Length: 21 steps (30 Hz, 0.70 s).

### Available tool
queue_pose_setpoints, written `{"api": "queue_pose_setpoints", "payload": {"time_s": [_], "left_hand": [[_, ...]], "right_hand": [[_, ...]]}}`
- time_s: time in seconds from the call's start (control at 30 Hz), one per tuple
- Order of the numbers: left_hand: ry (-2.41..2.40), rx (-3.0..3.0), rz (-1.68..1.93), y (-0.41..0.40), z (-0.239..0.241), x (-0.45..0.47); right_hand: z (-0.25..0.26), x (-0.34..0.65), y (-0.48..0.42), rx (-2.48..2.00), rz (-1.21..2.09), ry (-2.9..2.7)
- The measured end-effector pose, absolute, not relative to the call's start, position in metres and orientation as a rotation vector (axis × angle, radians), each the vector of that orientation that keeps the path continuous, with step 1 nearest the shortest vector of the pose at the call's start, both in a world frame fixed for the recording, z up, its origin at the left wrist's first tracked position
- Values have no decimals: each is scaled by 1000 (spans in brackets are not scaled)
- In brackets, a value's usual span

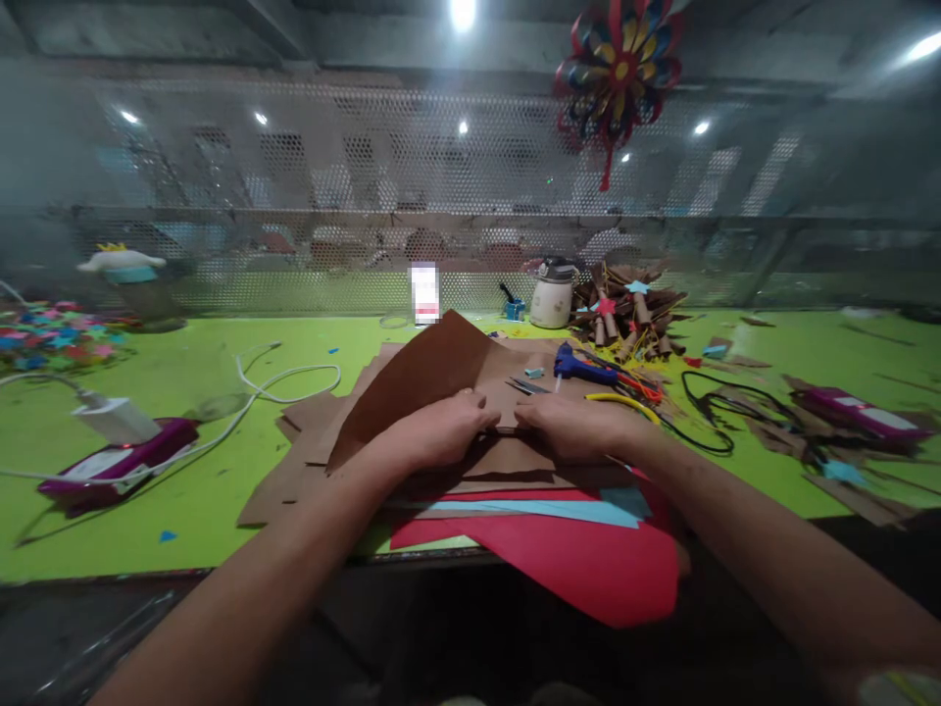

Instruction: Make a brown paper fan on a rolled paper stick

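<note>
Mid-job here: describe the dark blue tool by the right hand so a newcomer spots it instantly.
On the green table, find the layered brown paper in the middle. Just beyond the right hand lies the dark blue tool. Its chunky blue body sets it apart from the thin pointed blades and small pale blue block to its left.

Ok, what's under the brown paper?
Red paper and blue paper stick out from under the brown paper at its near edge; green table shows beyond its left side. What lies beneath its middle is covered.
</note>
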<state>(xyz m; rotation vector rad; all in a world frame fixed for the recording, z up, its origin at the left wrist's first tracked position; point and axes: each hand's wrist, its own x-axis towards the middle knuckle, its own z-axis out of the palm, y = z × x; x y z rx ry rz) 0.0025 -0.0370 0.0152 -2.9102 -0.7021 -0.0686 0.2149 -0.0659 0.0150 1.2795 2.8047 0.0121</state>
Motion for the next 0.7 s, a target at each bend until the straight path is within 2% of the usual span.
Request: {"api": "queue_pose_setpoints", "payload": {"time_s": [0.37,0.53,0.7], "left_hand": [[-756,-2907,-165,-41,20,5],[-888,-3061,-250,-34,24,-3],[-1014,-3117,-175,-19,21,-9]], "right_hand": [[17,202,-74,1342,164,2864],[15,200,-72,1240,92,2947],[13,206,-68,1310,-72,2951]]}}
